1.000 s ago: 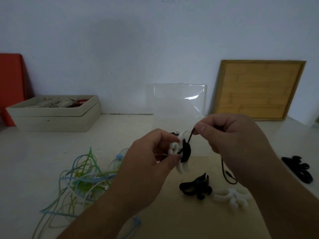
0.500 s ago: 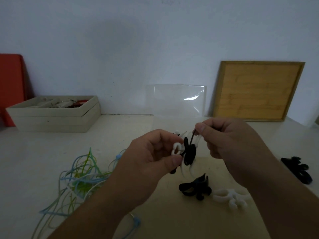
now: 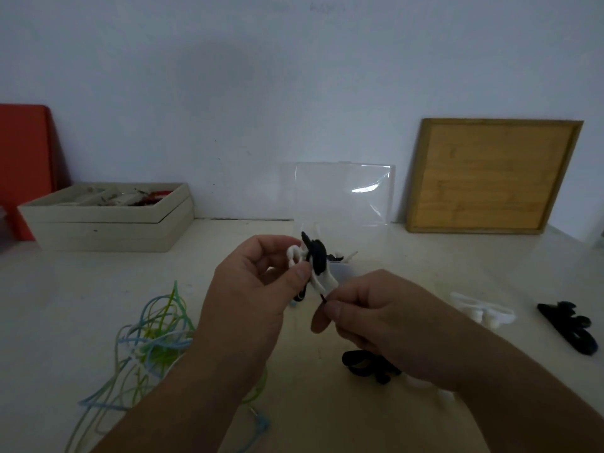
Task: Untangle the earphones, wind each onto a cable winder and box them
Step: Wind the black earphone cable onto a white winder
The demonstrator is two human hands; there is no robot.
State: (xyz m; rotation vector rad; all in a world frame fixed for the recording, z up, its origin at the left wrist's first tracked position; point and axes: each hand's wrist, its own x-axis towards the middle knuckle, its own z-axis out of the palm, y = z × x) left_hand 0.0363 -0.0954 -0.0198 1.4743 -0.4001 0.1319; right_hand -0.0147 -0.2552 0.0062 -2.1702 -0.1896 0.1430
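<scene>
The left hand (image 3: 248, 299) pinches the white winder (image 3: 323, 281) aloft, steadying it. The right hand (image 3: 385, 325) pinches the black cord (image 3: 317, 258) just below, likely for tension while winding

A cable tangle (image 3: 153, 335) is crowding the bench (image 3: 81, 289) on the left. A white winder (image 3: 480, 308) and a black winder (image 3: 565, 328) are blocking the right. Bare bench is lying open between the tangle and the beige box (image 3: 108, 223).
</scene>
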